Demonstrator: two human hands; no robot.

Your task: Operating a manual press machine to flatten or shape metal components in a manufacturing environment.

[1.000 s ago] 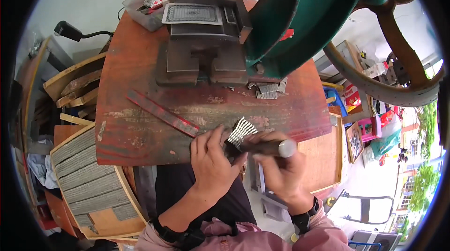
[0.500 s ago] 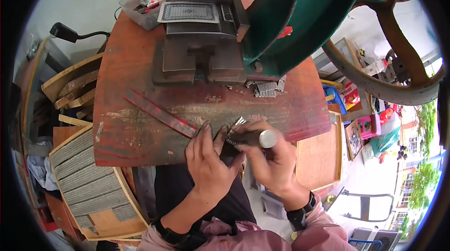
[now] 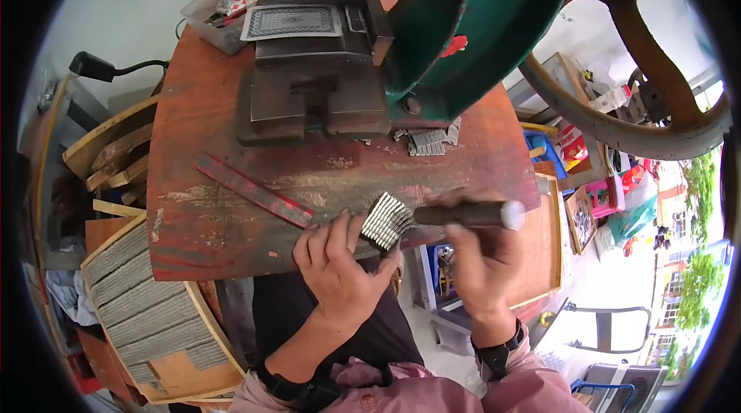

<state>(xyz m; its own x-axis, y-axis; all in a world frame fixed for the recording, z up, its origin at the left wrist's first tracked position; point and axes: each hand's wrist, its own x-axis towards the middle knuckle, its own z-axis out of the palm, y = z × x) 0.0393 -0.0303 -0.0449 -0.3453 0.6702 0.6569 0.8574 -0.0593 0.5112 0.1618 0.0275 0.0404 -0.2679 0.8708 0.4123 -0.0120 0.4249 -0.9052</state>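
My left hand (image 3: 340,255) is closed round a small dark block (image 3: 384,221) whose upper face carries rows of shiny silver metal pieces. It holds the block over the near edge of the table, tilted, with the ribbed face up. In my right hand (image 3: 485,258) is a dark cylindrical rod (image 3: 463,214) with a pale round end pointing right. The rod's left end comes close to the block's right edge; I cannot tell whether they touch. Beside my left hand, a worn red flat bar (image 3: 253,189) lies on the wooden table (image 3: 185,235).
A green machine (image 3: 432,50) with a large handwheel (image 3: 598,116) stands at the back. A patterned card (image 3: 293,22) lies on its bed. Several grey metal strips (image 3: 428,141) lie at its foot. Lower left is a wooden tray (image 3: 166,370) of grey strips.
My right hand has moved right with the rod, which has swung from pointing toward me to lying sideways. The block's ribbed face now shows fully. The view has shifted slightly.
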